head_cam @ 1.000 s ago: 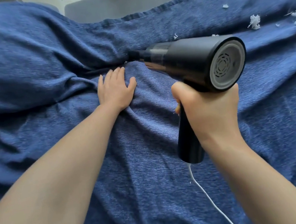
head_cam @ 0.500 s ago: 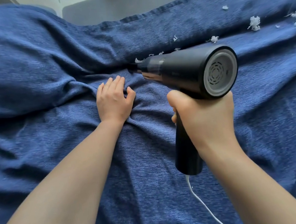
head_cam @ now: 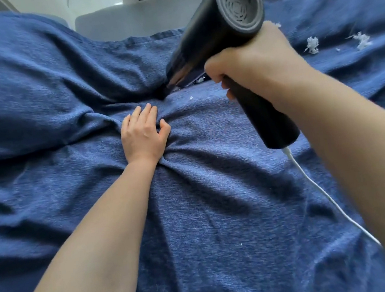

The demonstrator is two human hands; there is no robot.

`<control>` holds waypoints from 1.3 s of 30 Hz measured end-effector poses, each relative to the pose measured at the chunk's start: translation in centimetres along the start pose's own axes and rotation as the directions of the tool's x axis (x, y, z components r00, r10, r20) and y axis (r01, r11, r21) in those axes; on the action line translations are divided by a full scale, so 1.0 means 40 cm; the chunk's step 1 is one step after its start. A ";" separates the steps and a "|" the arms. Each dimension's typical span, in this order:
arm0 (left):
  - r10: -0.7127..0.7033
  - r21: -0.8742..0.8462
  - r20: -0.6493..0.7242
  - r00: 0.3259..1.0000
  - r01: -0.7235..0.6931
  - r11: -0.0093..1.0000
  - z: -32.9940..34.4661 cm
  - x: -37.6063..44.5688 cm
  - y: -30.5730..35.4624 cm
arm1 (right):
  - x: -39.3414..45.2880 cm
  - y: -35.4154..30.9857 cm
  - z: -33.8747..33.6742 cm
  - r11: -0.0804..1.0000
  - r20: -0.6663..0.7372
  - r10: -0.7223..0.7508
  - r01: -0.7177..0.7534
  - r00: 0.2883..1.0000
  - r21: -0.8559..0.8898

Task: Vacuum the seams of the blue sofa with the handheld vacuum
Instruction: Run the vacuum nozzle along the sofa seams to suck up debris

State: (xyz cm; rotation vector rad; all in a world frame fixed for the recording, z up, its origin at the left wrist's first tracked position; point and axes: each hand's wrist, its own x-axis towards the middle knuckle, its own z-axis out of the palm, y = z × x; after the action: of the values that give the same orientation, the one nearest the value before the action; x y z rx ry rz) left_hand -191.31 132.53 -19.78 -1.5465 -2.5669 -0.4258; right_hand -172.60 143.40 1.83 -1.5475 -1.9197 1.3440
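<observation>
Head view: right hand clamps the handheld vacuum, nozzle jammed in the seam beyond the flat left hand; loose cover may get sucked in

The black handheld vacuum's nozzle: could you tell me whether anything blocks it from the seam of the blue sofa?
Nothing visible does. The black handheld vacuum, gripped by the right hand, already points its nozzle into the blue sofa's seam. The left hand presses the fabric below, clear of it.

One handheld vacuum, one white cord, two hands, several white lint scraps.
</observation>
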 end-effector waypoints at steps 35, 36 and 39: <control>-0.119 0.159 0.206 0.971 0.087 0.983 -0.025 0.019 0.048 | 0.111 -0.035 -0.130 0.809 0.370 -0.332 0.464 0.868 -0.361; -0.153 0.152 0.237 0.959 0.119 0.981 -0.031 0.020 0.052 | 0.108 -0.042 -0.145 0.805 0.368 -0.336 0.467 0.867 -0.366; -0.244 0.088 0.286 0.927 0.228 0.970 -0.050 0.031 0.066 | 0.111 -0.060 -0.176 0.790 0.371 -0.348 0.482 0.861 -0.379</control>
State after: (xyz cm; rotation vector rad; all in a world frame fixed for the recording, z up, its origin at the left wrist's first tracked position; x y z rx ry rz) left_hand -189.68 134.14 -17.13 -1.3780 -2.9817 -0.1532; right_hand -170.39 150.66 6.02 -1.0159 -2.7225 0.9918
